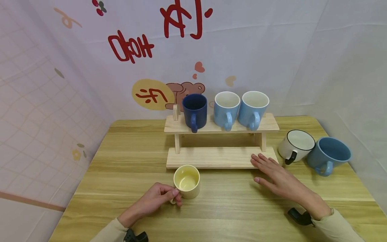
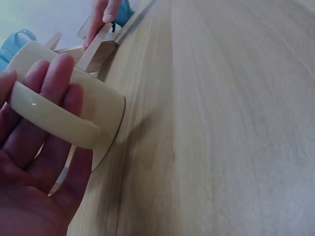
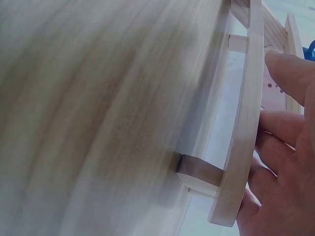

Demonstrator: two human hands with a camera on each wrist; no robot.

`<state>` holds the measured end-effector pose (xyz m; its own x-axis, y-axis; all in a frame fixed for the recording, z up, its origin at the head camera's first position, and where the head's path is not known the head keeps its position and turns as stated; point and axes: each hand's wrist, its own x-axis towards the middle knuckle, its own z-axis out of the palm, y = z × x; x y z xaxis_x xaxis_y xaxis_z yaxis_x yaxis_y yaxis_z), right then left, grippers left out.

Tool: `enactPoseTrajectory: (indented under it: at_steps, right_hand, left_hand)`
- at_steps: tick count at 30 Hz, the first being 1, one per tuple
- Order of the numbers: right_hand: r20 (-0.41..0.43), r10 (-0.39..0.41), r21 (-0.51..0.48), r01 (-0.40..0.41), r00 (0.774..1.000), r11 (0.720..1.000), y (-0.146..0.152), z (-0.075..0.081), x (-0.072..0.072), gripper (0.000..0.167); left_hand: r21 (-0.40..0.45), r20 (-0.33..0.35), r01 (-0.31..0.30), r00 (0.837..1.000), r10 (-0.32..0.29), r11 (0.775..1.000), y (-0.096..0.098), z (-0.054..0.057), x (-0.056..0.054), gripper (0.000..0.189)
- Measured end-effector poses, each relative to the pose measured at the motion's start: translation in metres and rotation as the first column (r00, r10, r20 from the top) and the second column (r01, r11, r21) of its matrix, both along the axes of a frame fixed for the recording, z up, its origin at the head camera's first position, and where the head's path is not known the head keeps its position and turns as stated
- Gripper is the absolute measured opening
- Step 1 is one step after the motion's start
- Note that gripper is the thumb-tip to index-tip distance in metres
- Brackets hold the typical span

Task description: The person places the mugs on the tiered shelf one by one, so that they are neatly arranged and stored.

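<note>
My left hand (image 1: 158, 200) holds a pale yellow mug (image 1: 193, 192) by its handle, in front of the rack's left part. In the left wrist view the fingers pass through the mug's handle (image 2: 51, 118) and the thumb lies at its top. My right hand (image 1: 276, 178) rests its fingertips on the right end of the lower shelf (image 1: 217, 157) of a two-tier wooden rack. The right wrist view shows those fingers (image 3: 280, 125) along the shelf edge. On the upper shelf (image 1: 210, 128) stand a dark blue mug (image 1: 199, 116) and two light blue mugs (image 1: 225, 112), handles facing forward.
Right of the rack, a white mug (image 1: 288, 149) with a black rim and handle stands beside a blue mug (image 1: 332, 159). A printed cloth (image 1: 260, 50) hangs behind the wood-grain table (image 1: 121, 161), with more cloth at both sides.
</note>
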<state>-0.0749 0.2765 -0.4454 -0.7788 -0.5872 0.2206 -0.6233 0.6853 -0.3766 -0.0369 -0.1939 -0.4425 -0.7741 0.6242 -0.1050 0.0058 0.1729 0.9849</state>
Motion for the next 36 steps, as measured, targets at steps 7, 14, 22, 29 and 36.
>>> enactPoseTrajectory:
  at_steps: [7,14,22,29,36]
  right_hand:
    - [-0.004,0.002,-0.006,-0.002,1.000,1.000,0.000,0.000,0.000,0.065]
    - [-0.008,0.003,-0.001,-0.003,1.000,1.000,0.000,0.000,0.000,0.066]
    - [-0.006,0.002,0.000,-0.002,1.000,1.000,0.000,0.000,0.000,0.065]
    - [-0.002,0.002,-0.002,-0.002,1.000,1.000,0.000,-0.001,0.000,0.065]
    - [-0.007,0.000,-0.002,0.000,1.000,1.000,0.000,-0.001,-0.001,0.065]
  left_hand:
    - [-0.005,-0.013,-0.017,1.000,0.017,1.000,-0.002,0.002,0.001,0.036]
    - [-0.002,-0.067,-0.044,0.997,0.043,0.999,-0.001,0.004,0.003,0.038]
    - [0.046,-0.112,-0.099,0.988,0.103,0.994,0.002,0.013,0.007,0.038]
    - [0.106,-0.076,-0.179,0.979,0.187,0.978,0.006,0.019,0.008,0.041]
    - [0.121,-0.080,-0.215,0.971,0.226,0.969,0.008,0.028,0.010,0.041]
